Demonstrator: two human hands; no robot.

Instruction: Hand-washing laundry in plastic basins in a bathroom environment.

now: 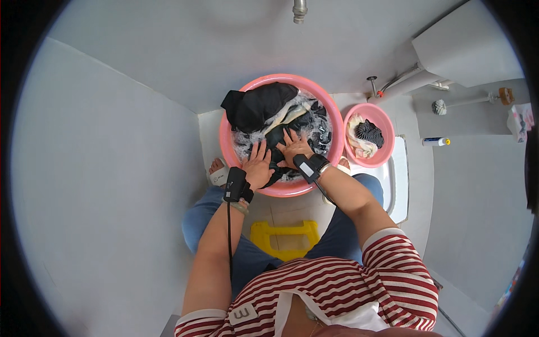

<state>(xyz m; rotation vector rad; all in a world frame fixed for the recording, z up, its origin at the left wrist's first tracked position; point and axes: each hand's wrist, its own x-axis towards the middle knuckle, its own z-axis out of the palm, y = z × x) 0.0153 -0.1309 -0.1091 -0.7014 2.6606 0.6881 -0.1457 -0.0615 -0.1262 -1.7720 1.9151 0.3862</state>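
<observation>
A large pink basin (226,147) stands on the floor between my feet, with sudsy water and dark wet clothes in it. My left hand (257,167) lies on the black cloth (276,136) near the basin's front left, its fingers stretched out. Just right of it, my right hand (295,148) presses on the same dark laundry, fingers spread. Beyond both hands a bulky black garment (261,106) rises out of the foam at the back left. A cream-coloured strip of fabric (289,115) runs beside it. Neither hand grips anything that I can see.
To the right, a smaller pink basin (349,147) holds pale and striped clothes beside a white floor fixture (400,180). A yellow stool (284,230) is between my legs. A metal tap (300,11) juts from the wall ahead; a white bottle (435,141) lies at right.
</observation>
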